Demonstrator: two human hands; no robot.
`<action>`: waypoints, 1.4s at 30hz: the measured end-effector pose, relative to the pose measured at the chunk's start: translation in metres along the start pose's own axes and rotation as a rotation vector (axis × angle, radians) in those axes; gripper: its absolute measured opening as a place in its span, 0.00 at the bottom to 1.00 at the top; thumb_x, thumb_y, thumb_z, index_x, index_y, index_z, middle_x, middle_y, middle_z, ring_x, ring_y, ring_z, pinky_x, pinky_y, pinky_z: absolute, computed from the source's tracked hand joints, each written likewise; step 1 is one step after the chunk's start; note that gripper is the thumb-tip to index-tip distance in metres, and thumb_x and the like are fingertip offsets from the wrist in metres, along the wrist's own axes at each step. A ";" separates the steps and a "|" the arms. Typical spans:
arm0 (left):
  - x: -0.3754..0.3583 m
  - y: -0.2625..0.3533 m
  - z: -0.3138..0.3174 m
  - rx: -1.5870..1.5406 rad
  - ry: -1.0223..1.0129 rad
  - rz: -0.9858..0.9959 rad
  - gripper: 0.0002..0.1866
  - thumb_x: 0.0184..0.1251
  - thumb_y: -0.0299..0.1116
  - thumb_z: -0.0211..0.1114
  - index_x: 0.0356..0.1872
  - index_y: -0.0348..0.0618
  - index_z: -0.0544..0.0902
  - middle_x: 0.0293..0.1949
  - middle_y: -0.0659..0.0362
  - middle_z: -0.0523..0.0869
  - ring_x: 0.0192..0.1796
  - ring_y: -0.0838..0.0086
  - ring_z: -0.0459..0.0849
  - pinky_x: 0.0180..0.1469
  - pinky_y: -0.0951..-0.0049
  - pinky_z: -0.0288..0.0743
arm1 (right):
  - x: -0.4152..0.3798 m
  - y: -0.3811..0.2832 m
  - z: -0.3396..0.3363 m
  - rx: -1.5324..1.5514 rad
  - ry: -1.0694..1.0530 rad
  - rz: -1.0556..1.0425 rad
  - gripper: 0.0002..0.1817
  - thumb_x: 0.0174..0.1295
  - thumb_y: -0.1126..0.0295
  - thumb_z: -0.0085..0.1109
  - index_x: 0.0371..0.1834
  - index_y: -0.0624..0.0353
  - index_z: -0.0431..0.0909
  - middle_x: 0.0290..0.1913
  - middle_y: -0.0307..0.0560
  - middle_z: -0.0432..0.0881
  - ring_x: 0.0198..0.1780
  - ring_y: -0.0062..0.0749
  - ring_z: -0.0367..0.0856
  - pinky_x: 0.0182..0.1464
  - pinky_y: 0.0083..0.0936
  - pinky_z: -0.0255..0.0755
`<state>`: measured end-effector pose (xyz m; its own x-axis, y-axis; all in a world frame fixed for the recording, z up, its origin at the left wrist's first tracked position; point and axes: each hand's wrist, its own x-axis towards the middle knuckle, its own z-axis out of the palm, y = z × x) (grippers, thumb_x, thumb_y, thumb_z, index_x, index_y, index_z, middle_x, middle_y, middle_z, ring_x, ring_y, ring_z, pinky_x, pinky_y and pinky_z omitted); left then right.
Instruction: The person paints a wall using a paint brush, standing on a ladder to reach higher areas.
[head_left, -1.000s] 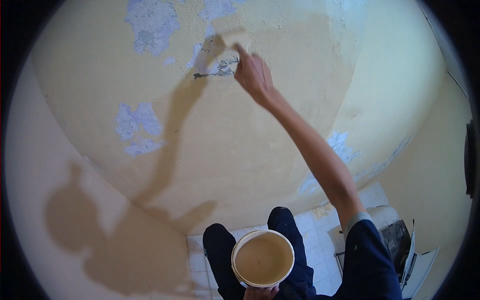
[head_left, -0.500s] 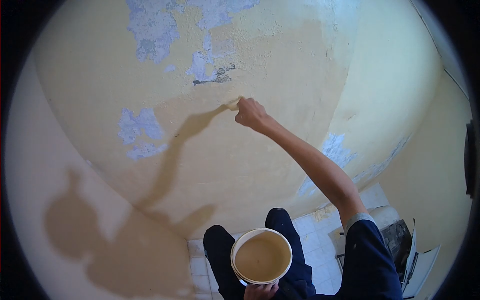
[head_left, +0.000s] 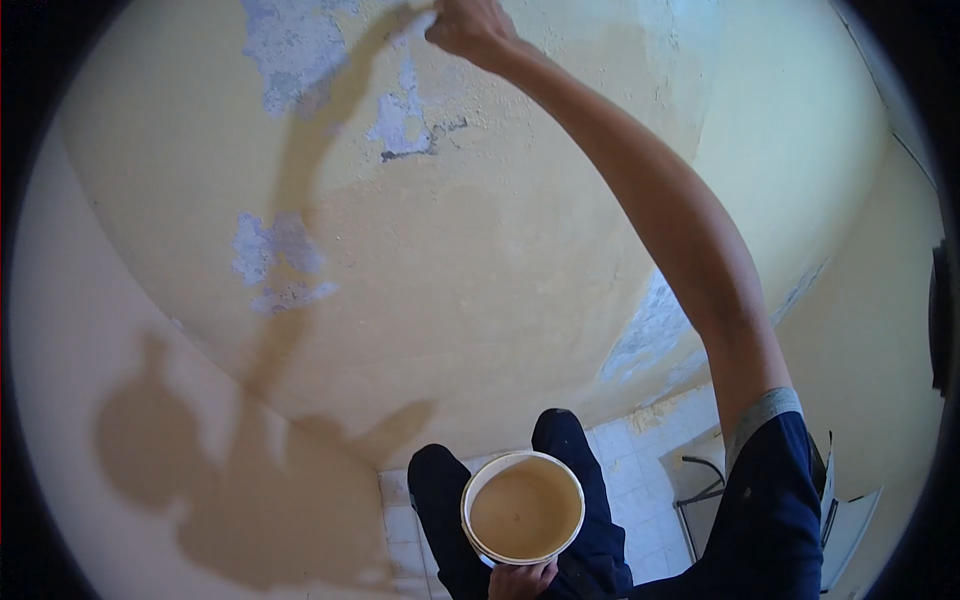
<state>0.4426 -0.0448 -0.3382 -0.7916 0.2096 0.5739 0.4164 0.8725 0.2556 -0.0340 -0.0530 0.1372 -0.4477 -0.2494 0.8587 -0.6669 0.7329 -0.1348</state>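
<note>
My right hand is raised to the top of the view, closed around a paintbrush held against or very near the wall. Only a pale bit of the brush shows; my fist hides the rest. At the bottom, my left hand grips the near side of a white bucket, its fingers partly hidden below the rim. Tan liquid paint fills part of the bucket, which stands upright between my knees. On the yellowish wall, a damp-looking darker area lies below the peeling paint.
Bare bluish patches and flaking paint mark the upper wall; another bare patch lies low at the right. White floor tiles meet the wall. A metal-framed object stands beyond my right sleeve. My shadow falls at the left.
My right hand has moved up and slightly left along the wall with the paintbrush, its arm stretching further. The bucket and my left hand stay nearly in place.
</note>
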 end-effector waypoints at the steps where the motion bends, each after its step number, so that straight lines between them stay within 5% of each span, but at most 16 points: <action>1: 0.003 -0.002 -0.001 -0.008 -0.054 -0.002 0.09 0.50 0.40 0.70 0.34 0.54 0.86 0.35 0.65 0.85 0.39 0.72 0.84 0.44 0.71 0.77 | 0.000 0.002 0.000 0.027 0.138 -0.076 0.22 0.53 0.76 0.48 0.54 0.56 0.76 0.33 0.61 0.83 0.35 0.53 0.83 0.35 0.44 0.77; 5: 0.005 -0.006 0.000 -0.037 -0.107 0.017 0.09 0.52 0.42 0.68 0.33 0.53 0.87 0.35 0.64 0.86 0.38 0.71 0.85 0.45 0.70 0.78 | -0.030 0.018 0.039 0.044 0.086 0.030 0.18 0.55 0.73 0.51 0.50 0.60 0.76 0.35 0.62 0.83 0.37 0.51 0.83 0.36 0.43 0.77; 6: 0.003 -0.006 0.001 -0.037 -0.111 0.012 0.09 0.52 0.42 0.68 0.33 0.53 0.87 0.35 0.64 0.86 0.38 0.71 0.85 0.45 0.70 0.78 | -0.054 0.034 0.069 -0.048 0.065 -0.020 0.21 0.57 0.69 0.52 0.57 0.55 0.73 0.24 0.59 0.79 0.26 0.46 0.81 0.27 0.42 0.75; 9: 0.000 -0.009 0.003 -0.082 -0.154 -0.027 0.09 0.52 0.42 0.68 0.32 0.53 0.87 0.35 0.65 0.86 0.39 0.73 0.85 0.45 0.71 0.77 | -0.152 0.046 0.120 0.003 -0.074 0.090 0.34 0.60 0.72 0.48 0.71 0.43 0.52 0.36 0.66 0.75 0.32 0.60 0.79 0.32 0.49 0.74; 12: -0.004 -0.012 0.006 -0.117 -0.180 -0.055 0.08 0.52 0.42 0.68 0.32 0.53 0.87 0.34 0.65 0.87 0.39 0.74 0.85 0.45 0.71 0.77 | -0.240 0.047 0.151 0.011 -0.291 0.192 0.36 0.58 0.75 0.47 0.72 0.44 0.51 0.37 0.66 0.75 0.33 0.61 0.79 0.33 0.50 0.74; 14: -0.008 -0.010 0.009 -0.086 -0.103 0.009 0.08 0.52 0.41 0.68 0.31 0.53 0.87 0.34 0.66 0.87 0.39 0.75 0.85 0.45 0.72 0.77 | -0.276 0.042 0.150 0.036 -0.467 0.284 0.29 0.55 0.75 0.49 0.64 0.52 0.65 0.37 0.67 0.77 0.35 0.61 0.80 0.35 0.49 0.75; 19: -0.013 -0.009 0.010 -0.102 -0.139 -0.031 0.07 0.51 0.40 0.68 0.30 0.52 0.87 0.35 0.65 0.87 0.39 0.75 0.85 0.45 0.72 0.77 | -0.222 0.035 0.122 0.100 -0.614 0.308 0.16 0.49 0.66 0.61 0.39 0.65 0.77 0.39 0.61 0.82 0.43 0.55 0.81 0.44 0.43 0.77; 21: -0.013 -0.007 0.008 -0.099 -0.157 -0.036 0.07 0.51 0.39 0.69 0.30 0.52 0.87 0.35 0.65 0.87 0.39 0.75 0.85 0.45 0.72 0.77 | -0.152 0.040 0.114 0.055 -0.480 0.197 0.24 0.43 0.57 0.69 0.37 0.66 0.77 0.38 0.62 0.82 0.43 0.55 0.82 0.44 0.44 0.77; 24: -0.008 -0.008 0.010 -0.163 -0.176 -0.058 0.07 0.50 0.39 0.69 0.29 0.51 0.87 0.34 0.65 0.87 0.38 0.74 0.85 0.44 0.73 0.77 | -0.055 0.023 0.061 0.125 -0.565 0.238 0.19 0.41 0.62 0.66 0.32 0.67 0.81 0.39 0.61 0.83 0.42 0.48 0.84 0.44 0.35 0.78; 26: -0.004 -0.009 0.011 -0.110 -0.123 -0.025 0.07 0.50 0.39 0.69 0.29 0.51 0.87 0.34 0.65 0.87 0.38 0.74 0.85 0.43 0.73 0.77 | -0.023 0.011 0.044 0.028 -0.340 0.025 0.19 0.51 0.61 0.63 0.36 0.69 0.78 0.24 0.58 0.81 0.26 0.45 0.82 0.29 0.36 0.76; 28: -0.001 -0.009 0.011 -0.096 -0.083 -0.011 0.06 0.51 0.39 0.69 0.29 0.53 0.87 0.31 0.66 0.86 0.36 0.75 0.84 0.40 0.74 0.77 | 0.016 0.007 0.049 -0.017 -0.152 0.163 0.16 0.57 0.74 0.49 0.49 0.61 0.75 0.40 0.64 0.82 0.40 0.52 0.83 0.38 0.43 0.77; 34: -0.003 -0.011 0.008 -0.049 -0.103 0.018 0.06 0.52 0.39 0.68 0.30 0.55 0.87 0.30 0.67 0.85 0.35 0.76 0.84 0.39 0.73 0.77 | -0.009 -0.014 0.013 0.103 0.022 -0.018 0.20 0.55 0.68 0.59 0.52 0.60 0.73 0.45 0.64 0.80 0.47 0.54 0.80 0.45 0.42 0.77; 37: -0.002 -0.009 0.007 -0.113 -0.120 -0.042 0.06 0.53 0.39 0.67 0.31 0.55 0.87 0.31 0.67 0.85 0.35 0.76 0.84 0.38 0.72 0.77 | -0.039 0.019 0.067 0.029 -0.024 0.086 0.32 0.54 0.65 0.62 0.64 0.54 0.65 0.43 0.64 0.81 0.47 0.55 0.80 0.46 0.42 0.76; 38: -0.003 -0.009 0.004 -0.134 -0.143 -0.058 0.06 0.53 0.39 0.67 0.31 0.55 0.87 0.31 0.67 0.85 0.35 0.75 0.84 0.38 0.72 0.77 | -0.073 0.026 0.078 -0.111 0.030 -0.059 0.23 0.57 0.69 0.54 0.57 0.57 0.68 0.27 0.61 0.79 0.29 0.52 0.81 0.29 0.43 0.75; 39: -0.004 -0.009 0.005 -0.131 -0.141 -0.061 0.06 0.53 0.39 0.67 0.31 0.55 0.87 0.31 0.67 0.85 0.35 0.75 0.84 0.38 0.72 0.77 | -0.105 0.042 0.105 -0.022 0.053 -0.052 0.30 0.60 0.72 0.46 0.68 0.44 0.54 0.32 0.63 0.77 0.31 0.58 0.79 0.30 0.48 0.74; 42: -0.004 -0.008 0.011 -0.153 -0.140 -0.089 0.05 0.52 0.38 0.68 0.30 0.55 0.86 0.32 0.67 0.85 0.34 0.74 0.84 0.37 0.71 0.78 | -0.198 0.047 0.127 -0.036 -0.241 0.118 0.34 0.58 0.76 0.46 0.70 0.49 0.53 0.38 0.66 0.76 0.33 0.57 0.80 0.31 0.47 0.76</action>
<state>0.4374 -0.0479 -0.3514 -0.8783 0.2033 0.4327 0.3964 0.8156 0.4215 -0.0527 -0.0496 -0.1018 -0.6528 -0.3014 0.6950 -0.5818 0.7870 -0.2052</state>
